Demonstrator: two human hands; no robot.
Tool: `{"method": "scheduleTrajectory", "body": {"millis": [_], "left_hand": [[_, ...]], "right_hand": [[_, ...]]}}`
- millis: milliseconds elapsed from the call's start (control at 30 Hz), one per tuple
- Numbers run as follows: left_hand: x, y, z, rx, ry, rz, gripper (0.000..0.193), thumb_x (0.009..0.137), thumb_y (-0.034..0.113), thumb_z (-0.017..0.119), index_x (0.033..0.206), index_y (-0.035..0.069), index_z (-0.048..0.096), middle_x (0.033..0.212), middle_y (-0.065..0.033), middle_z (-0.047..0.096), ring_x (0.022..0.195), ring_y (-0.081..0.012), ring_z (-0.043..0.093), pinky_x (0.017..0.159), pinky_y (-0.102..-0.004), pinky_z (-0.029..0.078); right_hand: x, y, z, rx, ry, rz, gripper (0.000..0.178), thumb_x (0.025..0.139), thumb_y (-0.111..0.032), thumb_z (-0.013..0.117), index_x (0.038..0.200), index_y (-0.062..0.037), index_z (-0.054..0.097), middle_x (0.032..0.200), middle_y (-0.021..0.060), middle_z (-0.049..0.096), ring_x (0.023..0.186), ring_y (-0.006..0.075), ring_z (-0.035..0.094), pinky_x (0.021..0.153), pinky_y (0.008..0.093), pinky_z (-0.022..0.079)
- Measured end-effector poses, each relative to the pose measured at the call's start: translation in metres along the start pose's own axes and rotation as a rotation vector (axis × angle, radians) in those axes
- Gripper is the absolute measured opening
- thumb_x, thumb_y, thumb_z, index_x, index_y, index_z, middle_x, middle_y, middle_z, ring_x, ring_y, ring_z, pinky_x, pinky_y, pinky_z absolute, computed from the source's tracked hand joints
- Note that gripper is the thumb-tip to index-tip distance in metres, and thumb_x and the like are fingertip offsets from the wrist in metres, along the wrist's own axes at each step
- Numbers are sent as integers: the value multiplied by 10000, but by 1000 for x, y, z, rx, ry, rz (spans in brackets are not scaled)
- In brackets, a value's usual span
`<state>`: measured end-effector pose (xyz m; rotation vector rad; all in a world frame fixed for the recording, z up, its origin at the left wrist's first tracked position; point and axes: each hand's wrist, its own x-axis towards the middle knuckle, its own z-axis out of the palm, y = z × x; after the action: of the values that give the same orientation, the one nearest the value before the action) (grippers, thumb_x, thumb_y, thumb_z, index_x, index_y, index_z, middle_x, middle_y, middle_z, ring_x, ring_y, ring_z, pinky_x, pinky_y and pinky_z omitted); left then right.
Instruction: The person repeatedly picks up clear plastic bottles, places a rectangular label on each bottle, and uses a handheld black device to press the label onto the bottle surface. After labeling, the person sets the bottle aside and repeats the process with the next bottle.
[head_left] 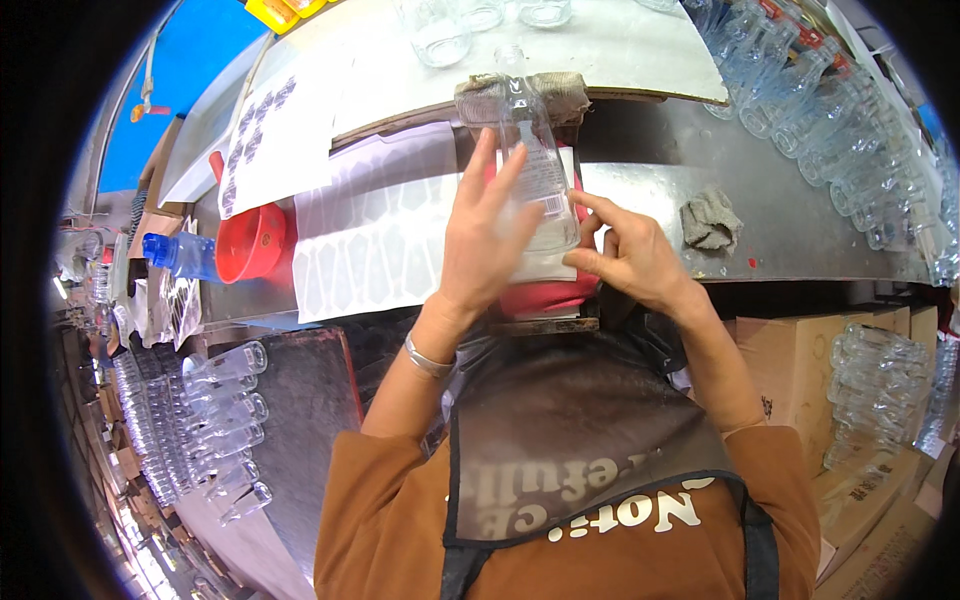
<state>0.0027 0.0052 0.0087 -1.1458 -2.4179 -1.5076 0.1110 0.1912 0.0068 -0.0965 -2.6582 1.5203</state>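
Note:
A clear glass bottle (541, 200) with printed marks lies in front of me, its neck pointing away. A rolled grey cloth (572, 94) supports its neck end, and a pink-red pad (545, 298) shows beneath its base. My left hand (484, 235) is over the bottle's left side with fingers stretched out, partly smeared by motion; it holds nothing I can see. At the bottle's lower right, my right hand (637, 250) has its bent index finger and thumb against the side and base corner.
To the left lie a sheet of clear label shapes (372, 240), a patterned sheet (275, 140), a red dipper (250, 243) and a blue-capped bottle (185, 254). A crumpled grey rag (711, 220) lies right. Glass bottles (790, 90) crowd the far right; more bottles (228, 410) lie lower left.

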Motion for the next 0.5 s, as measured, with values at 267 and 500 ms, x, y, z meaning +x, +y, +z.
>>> {"method": "scheduleTrajectory", "body": {"millis": [267,500], "left_hand": [[15,-23,-9,85,-82,106,502,942,215,673,1432,171,572,1598,-194,334,1458,-363,360,1165,-448,332],[17,-21,-9,-117,-52,69,500,907,144,691,1399,141,605,1574,-208,364,1414,-355,420,1144,-432,364]], "right_hand": [[37,7,10,332,151,110,530,933,-385,670,1262,29,631,1143,161,711,999,232,687,906,326,510],[40,12,8,363,109,109,520,933,-406,679,1221,27,657,1139,173,713,1047,226,670,931,329,501]]}}
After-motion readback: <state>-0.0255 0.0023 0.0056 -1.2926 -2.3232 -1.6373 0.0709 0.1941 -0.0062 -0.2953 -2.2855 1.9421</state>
